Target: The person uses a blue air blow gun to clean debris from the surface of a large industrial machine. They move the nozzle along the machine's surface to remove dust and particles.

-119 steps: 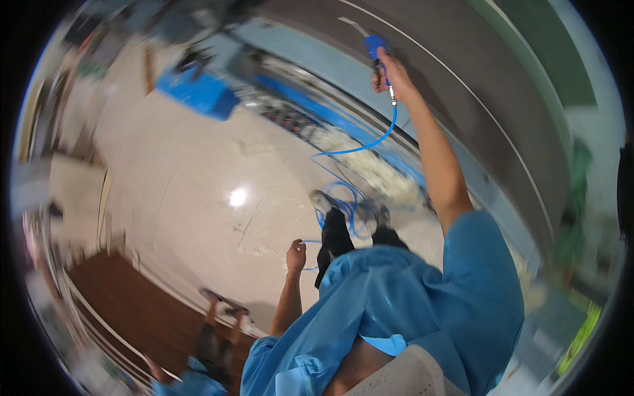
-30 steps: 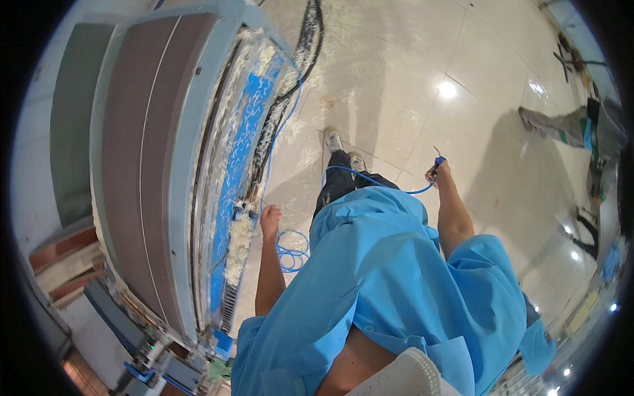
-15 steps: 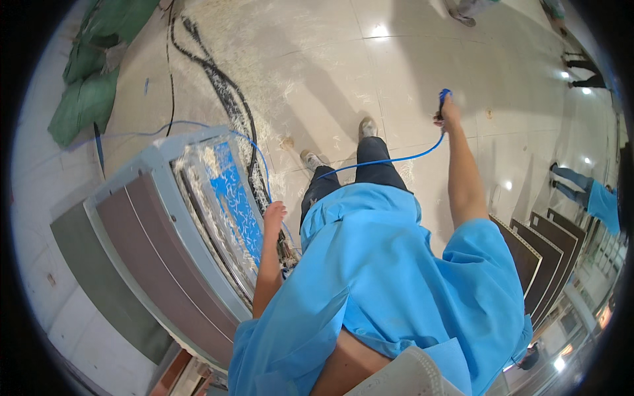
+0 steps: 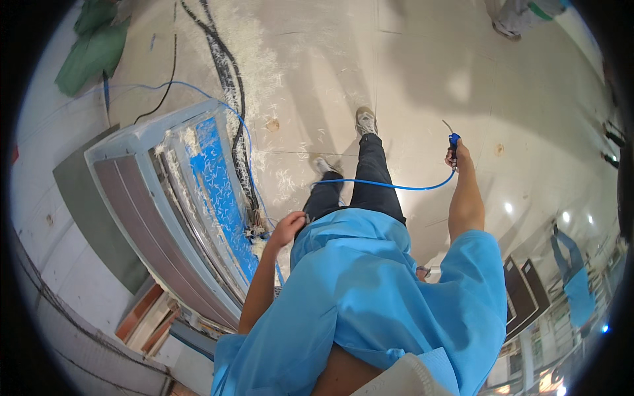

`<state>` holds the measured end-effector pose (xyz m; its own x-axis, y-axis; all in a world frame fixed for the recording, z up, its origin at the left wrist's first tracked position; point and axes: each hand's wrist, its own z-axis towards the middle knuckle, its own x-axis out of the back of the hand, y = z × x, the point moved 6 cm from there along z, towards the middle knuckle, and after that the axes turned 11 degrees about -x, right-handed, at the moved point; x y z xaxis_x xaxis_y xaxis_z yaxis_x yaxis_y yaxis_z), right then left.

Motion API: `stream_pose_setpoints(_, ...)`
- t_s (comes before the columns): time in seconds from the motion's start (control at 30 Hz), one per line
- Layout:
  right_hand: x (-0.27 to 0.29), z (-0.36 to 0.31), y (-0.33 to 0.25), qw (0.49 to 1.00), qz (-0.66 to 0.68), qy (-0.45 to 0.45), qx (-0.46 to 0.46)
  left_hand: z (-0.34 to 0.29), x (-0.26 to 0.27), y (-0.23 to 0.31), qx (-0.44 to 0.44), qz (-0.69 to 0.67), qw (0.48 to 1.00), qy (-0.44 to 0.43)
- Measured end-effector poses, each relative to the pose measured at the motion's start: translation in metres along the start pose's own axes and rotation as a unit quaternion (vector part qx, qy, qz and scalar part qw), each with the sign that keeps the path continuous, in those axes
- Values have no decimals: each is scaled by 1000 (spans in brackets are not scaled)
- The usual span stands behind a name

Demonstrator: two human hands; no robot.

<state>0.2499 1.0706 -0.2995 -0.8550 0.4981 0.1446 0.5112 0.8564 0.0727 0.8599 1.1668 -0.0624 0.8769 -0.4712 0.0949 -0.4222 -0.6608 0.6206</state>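
Clearly our right hand (image 4: 457, 157) is wrapped around the blue air gun (image 4: 453, 140), raised out over the tiled floor (image 4: 528, 99), while our left hand (image 4: 286, 229), loosely curled on nothing we can see, hangs beside the machine table (image 4: 178, 198). We judge the thin blue hose (image 4: 389, 187), sagging across our legs (image 4: 360, 178), could trip us. Black cables (image 4: 228, 79), white shavings (image 4: 264, 72) and green bags (image 4: 92, 53) crowd the floor nearby.
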Motion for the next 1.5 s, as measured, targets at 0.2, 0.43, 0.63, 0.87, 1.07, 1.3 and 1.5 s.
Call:
stream_pose_setpoints(0.2, -102, -9, -78, 996, 4, -91, 24, 19, -20, 65, -27, -86, 982, 169)
stream_pose_setpoints(0.43, -183, -28, -158, 987, -50, -142, 57, -16, -6, 70, -43, -119, 915, 383)
stream_pose_setpoints(0.63, -147, -45, -186, 970, -183, -119, 110, -43, -157, -14, -43, -292, 790, 537)
stream_pose_setpoints(0.87, -140, -38, -179, 965, -243, -97, -23, -58, -577, -80, 255, -466, 721, 446)
stream_pose_setpoints(1.07, -210, -54, -153, 827, -492, -228, 152, -37, -749, 32, 302, -469, 716, 420)
stream_pose_setpoints(1.3, -207, -90, -65, 82, -865, -60, 492, 25, -666, 148, 127, -531, 643, 537)
stream_pose_setpoints(1.5, -73, -160, 41, -283, -893, -92, 338, 2, -626, 214, 29, -539, 593, 598)
